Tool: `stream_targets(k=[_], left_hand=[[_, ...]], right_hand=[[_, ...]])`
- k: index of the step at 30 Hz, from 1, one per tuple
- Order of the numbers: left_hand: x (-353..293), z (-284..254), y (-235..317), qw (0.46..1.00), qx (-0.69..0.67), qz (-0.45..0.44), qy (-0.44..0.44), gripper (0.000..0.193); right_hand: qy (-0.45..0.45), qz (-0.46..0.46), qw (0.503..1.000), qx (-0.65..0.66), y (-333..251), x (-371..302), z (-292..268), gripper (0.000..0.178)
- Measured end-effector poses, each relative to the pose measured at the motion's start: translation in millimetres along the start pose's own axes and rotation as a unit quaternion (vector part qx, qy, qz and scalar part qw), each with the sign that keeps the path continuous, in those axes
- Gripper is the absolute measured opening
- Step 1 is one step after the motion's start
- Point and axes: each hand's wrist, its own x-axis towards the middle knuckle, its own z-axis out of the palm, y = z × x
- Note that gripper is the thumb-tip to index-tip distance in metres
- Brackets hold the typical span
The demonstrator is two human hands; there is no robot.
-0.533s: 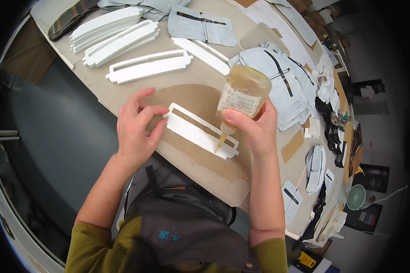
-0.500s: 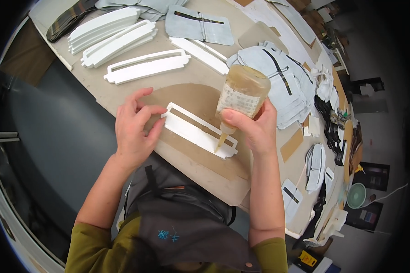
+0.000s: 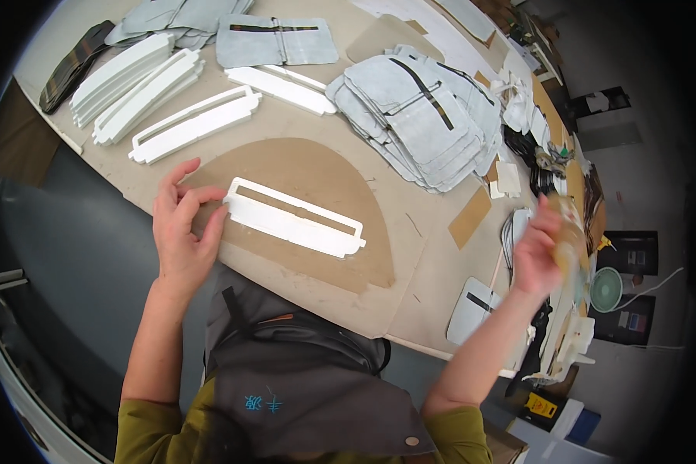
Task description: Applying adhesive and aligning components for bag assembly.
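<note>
A white slotted strip [image 3: 290, 224] lies flat on a brown rounded board [image 3: 329, 166] in front of me. My left hand [image 3: 184, 224] pinches the strip's left end between thumb and forefinger, the other fingers raised. Off to the right, over the far side of the table, my right hand [image 3: 539, 251] is wrapped round a glue bottle [image 3: 569, 240] of yellowish clear plastic. Motion blurs both the bottle and that hand, so where its nozzle points is unclear.
Beyond the board lie more white slotted strips [image 3: 197, 124], some stacked at the left. Grey fabric panels with dark zips [image 3: 417, 116] are piled behind. A brown card [image 3: 469, 219], another grey panel [image 3: 472, 305] and black straps [image 3: 522, 147] lie to the right. The table's near edge [image 3: 348, 329] runs diagonally.
My right hand has lifted the glue bottle off the strip's right end and swung it far to the right. My left hand stays at the strip's left end. The view has shifted.
</note>
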Motion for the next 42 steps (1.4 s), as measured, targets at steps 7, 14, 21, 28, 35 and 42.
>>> stream_targets(k=[7,14,21,28,35,42], left_hand=[[2,-14,16,0.999,-0.005,0.044,0.019,0.027],[7,17,76,0.954,0.084,0.247,-0.145,0.026],[12,39,86,0.917,0.111,0.315,-0.218,0.011],[26,44,90,0.889,0.126,0.349,-0.268,0.004],[44,48,97,0.840,0.147,0.399,-0.336,0.007],[47,53,87,0.853,0.095,0.407,-0.312,0.008]], right_hand=[[0.338,-0.260,0.718,-0.550,-172,-149,-25,0.059],[0.401,0.014,0.425,-0.811,-197,-213,-95,0.071],[0.350,-0.046,0.362,-0.863,-225,-229,-156,0.084],[0.229,-0.109,0.495,-0.831,-112,-168,-72,0.045],[-0.089,-0.058,0.550,-0.828,69,-102,-25,0.028],[-0.192,0.013,0.566,-0.802,161,-79,-15,0.026]])
